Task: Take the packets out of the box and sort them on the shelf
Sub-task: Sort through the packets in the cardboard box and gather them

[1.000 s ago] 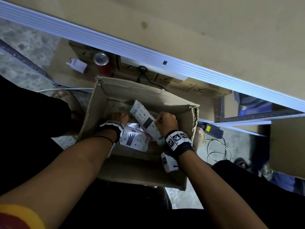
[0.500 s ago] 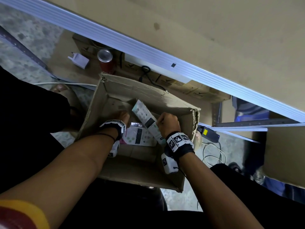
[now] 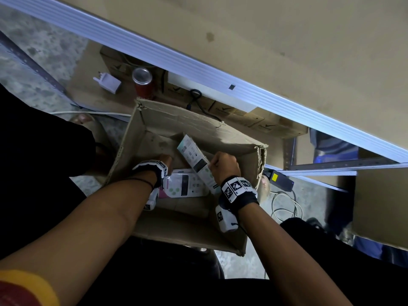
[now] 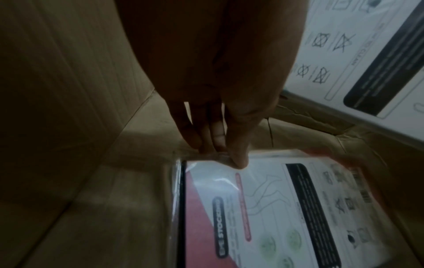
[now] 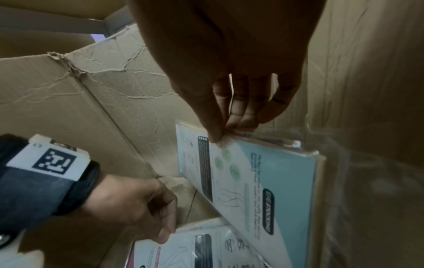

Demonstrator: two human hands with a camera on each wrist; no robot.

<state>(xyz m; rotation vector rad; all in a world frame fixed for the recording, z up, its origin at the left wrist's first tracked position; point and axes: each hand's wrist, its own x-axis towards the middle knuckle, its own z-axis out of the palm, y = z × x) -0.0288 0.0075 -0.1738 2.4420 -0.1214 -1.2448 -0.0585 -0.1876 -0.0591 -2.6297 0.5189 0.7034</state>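
Note:
An open cardboard box point(image 3: 167, 120) sits on the floor below me. Inside it, my right hand point(image 3: 223, 165) pinches the top edge of a teal-and-white packet point(image 3: 196, 160) point(image 5: 263, 181), which stands tilted against the box's right side. My left hand point(image 3: 164, 159) point(image 4: 220, 150) pinches the plastic edge of a pink-and-white packet point(image 3: 185, 186) point(image 4: 275, 208) that lies flat on the box bottom. The wooden shelf board point(image 3: 287, 40), with a pale metal rail point(image 3: 198, 69) along its edge, runs across the top of the head view.
On the lower shelf behind the box stand a red can point(image 3: 142, 82), a white plug adapter point(image 3: 108, 82) and flat cardboard cartons point(image 3: 254, 120). A black power brick point(image 3: 279, 180) and coiled cable point(image 3: 284, 204) lie on the floor to the right. My legs flank the box.
The pink-and-white packet now lies flatter on the box bottom. Both hands keep their pinches on their packets, and my view has shifted slightly.

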